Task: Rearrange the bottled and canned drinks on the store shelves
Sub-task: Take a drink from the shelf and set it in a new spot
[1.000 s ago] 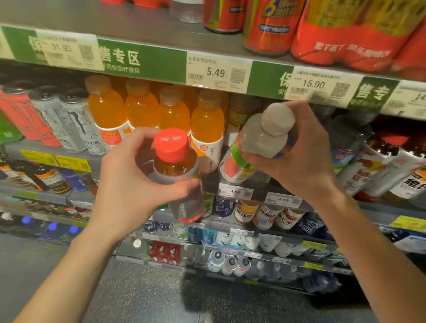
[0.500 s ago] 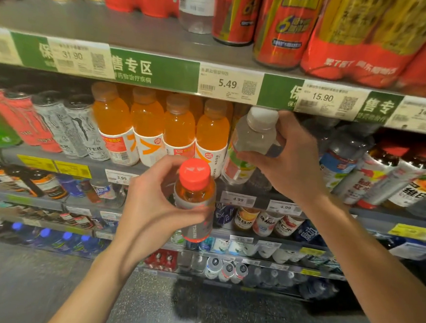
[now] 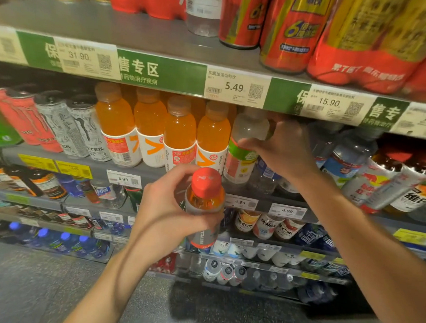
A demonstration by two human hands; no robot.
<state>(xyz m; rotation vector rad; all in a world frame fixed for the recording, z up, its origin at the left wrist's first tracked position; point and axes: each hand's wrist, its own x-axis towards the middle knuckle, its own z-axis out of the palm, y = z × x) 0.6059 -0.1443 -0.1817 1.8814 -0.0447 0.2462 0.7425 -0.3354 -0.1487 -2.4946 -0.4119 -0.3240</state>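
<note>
Grey metal shelves (image 3: 140, 32) fill the frame, a row of orange bottles (image 3: 148, 128) at centre. Right of them the right hand (image 3: 281, 151) curls around a clear bottle (image 3: 243, 148) standing on the middle shelf, just beside the row. Lower centre, the left hand (image 3: 167, 213) grips a red-capped bottle (image 3: 204, 206) in front of the shelves.

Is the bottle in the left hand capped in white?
No, the left hand grips a bottle with a red cap.
</note>
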